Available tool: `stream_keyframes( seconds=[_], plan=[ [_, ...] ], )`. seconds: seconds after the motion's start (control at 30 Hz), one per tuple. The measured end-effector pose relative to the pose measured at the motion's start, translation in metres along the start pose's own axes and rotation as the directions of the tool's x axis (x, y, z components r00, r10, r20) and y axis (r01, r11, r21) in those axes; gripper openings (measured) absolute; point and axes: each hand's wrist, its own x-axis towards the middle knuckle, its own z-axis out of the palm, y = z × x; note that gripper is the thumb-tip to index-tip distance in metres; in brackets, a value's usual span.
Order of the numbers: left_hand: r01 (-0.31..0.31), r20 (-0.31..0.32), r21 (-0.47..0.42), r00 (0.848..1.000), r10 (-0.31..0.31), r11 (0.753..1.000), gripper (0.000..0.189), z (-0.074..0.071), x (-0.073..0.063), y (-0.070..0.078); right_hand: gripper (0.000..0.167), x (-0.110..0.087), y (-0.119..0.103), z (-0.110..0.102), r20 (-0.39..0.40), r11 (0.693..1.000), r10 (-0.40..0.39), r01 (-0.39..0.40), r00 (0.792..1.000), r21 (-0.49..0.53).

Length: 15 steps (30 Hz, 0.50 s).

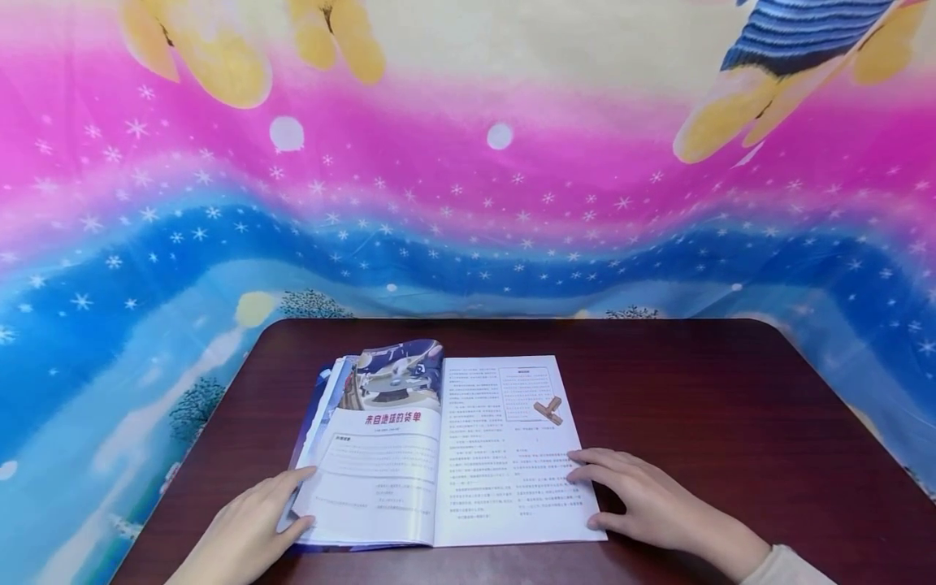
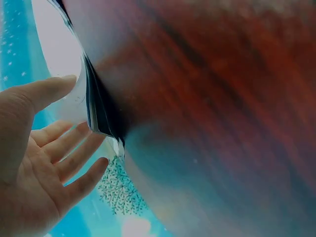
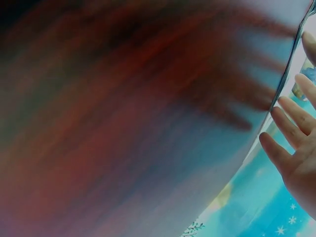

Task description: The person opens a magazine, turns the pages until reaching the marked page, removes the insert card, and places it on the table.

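Observation:
An open magazine (image 1: 478, 487) lies flat on the table, with a colour picture and red title on its left page (image 1: 380, 455) and text columns on its right page. My left hand (image 1: 244, 524) is at the left edge, thumb and fingertips touching the page margin. In the left wrist view, the thumb (image 2: 54, 91) lies along the curved page, and the other fingers are spread beside the stacked page edges. On the other side, my right hand (image 1: 651, 500) rests its fingertips at the right page's outer edge. Its fingers (image 3: 289, 126) are spread and nearly straight in the right wrist view.
The dark reddish-brown table (image 1: 702, 398) has a glossy surface and rounded far corners. Behind and around it hangs a printed cloth (image 1: 468, 203) in pink and blue with snowflakes. Several page edges fan out at the magazine's left side.

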Motion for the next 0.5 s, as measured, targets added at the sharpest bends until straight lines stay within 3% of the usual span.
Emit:
stream_keyframes(
  seconds=[0.23, 0.5],
  plan=[
    [-0.018, 0.003, 0.047, 1.000, 0.018, 0.999, 0.059, 0.0032, 0.0036, 0.0014, 0.052, 0.0000, 0.0007, 0.0002, 0.006, 1.000, -0.008, 0.008, 1.000, -0.012],
    [-0.162, -0.039, 0.082, 0.986, 0.165, 0.983, 0.051, 0.0049, 0.0022, -0.0041, 0.051, -0.0012, -0.0002, -0.0019, 0.036, 1.000, 0.010, -0.010, 0.999, 0.013]
  ],
)
